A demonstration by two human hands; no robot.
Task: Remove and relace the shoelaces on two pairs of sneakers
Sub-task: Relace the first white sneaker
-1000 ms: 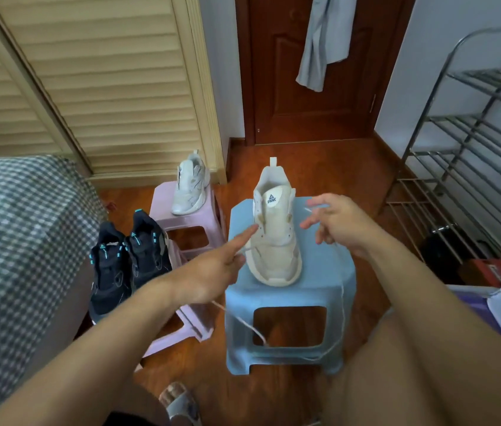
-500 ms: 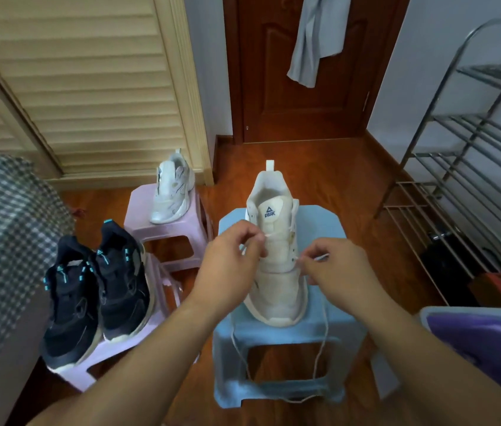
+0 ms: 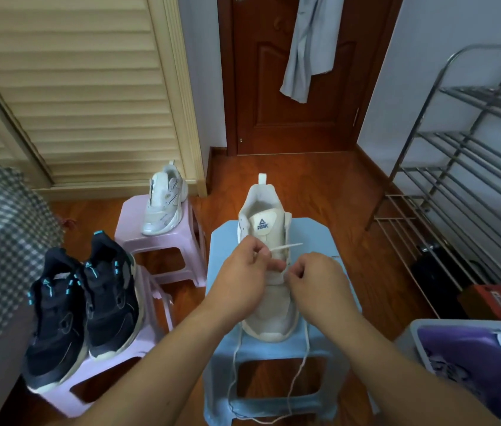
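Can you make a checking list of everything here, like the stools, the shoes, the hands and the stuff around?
Surface: blue stool; two pink stools.
Job's things: white sneaker on blue stool, white lace dangling in front; second white sneaker and black pair on pink stools.
Clutter: purple bin, red box.
Hands: left hand and right hand pinch lace.
Cables: nothing seen.
Surroundings: metal rack, wooden door, hanging cloth, checked fabric.

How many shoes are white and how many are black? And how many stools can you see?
White shoes: 2, one on the blue stool under the hands, one on the far pink stool.
Black shoes: 2, both on the near pink stool.
Stools: 3.
Total: 7.
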